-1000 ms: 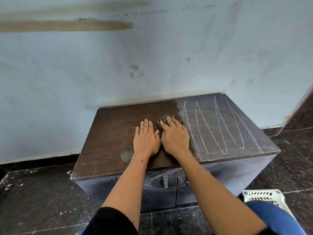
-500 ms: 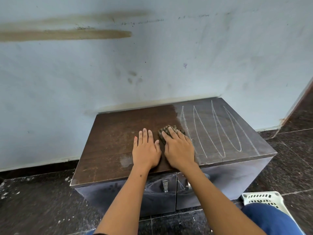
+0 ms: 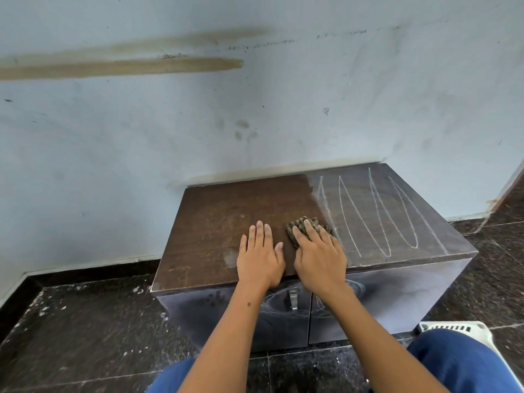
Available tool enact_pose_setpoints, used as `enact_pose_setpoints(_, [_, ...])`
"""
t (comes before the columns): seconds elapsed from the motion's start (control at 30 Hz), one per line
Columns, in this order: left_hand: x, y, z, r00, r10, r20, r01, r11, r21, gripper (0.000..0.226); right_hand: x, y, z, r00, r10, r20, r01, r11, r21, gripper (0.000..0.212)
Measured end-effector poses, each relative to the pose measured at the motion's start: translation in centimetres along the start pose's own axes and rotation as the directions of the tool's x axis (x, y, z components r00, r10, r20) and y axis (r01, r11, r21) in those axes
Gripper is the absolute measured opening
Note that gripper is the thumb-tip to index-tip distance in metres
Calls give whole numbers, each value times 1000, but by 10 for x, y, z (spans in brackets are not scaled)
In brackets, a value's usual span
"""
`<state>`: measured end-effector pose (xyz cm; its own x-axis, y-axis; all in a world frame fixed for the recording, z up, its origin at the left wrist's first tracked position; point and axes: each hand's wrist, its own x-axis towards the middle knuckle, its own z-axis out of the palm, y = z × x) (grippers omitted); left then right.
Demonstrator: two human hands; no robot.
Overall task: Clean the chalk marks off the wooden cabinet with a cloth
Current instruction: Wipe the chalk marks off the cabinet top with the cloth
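My right hand presses flat, fingers straight, on the crumpled brown-striped cloth mid-top of the dark wooden cabinet, just left of the white chalk loops — soft, light, likely to bunch — so I'd pin its middle; my left hand lies flat beside it.

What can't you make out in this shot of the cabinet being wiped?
- Cloth, head view: most lies under the right hand.
- Cabinet door near the right handle: the right forearm hides it.
- White basket: cut off by a blue trouser leg.
- Top beneath the flat left hand: hidden.
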<state>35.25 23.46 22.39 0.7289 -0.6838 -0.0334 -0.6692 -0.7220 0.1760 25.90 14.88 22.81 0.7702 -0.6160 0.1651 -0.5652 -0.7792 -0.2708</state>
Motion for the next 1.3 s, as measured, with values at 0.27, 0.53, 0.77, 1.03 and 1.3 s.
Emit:
enact_pose_setpoints(0.27, [-41,-58,-37,971,-236,43,223,817,-532,53,10,-55,10,997,-73,38,72,997,31,54])
enact_pose_setpoints(0.53, [-37,-67,-74,975,-223,-5,185,820,-542,56,-21,-168,40,842,-502,199,511,860,6,62])
enact_pose_setpoints(0.77, [-21,-38,-72,971,-240,13,207,809,-550,57,19,-109,12,920,-365,143,342,925,166,61])
enact_pose_setpoints(1.03, [-14,15,-37,991,-128,39,131,870,-475,60,9,-30,12,975,-223,-17,224,973,61,54])
enact_pose_setpoints(1.3, [5,57,-12,1000,-11,-19,3,919,-395,60,-22,33,-1,977,-73,-203,86,995,56,44])
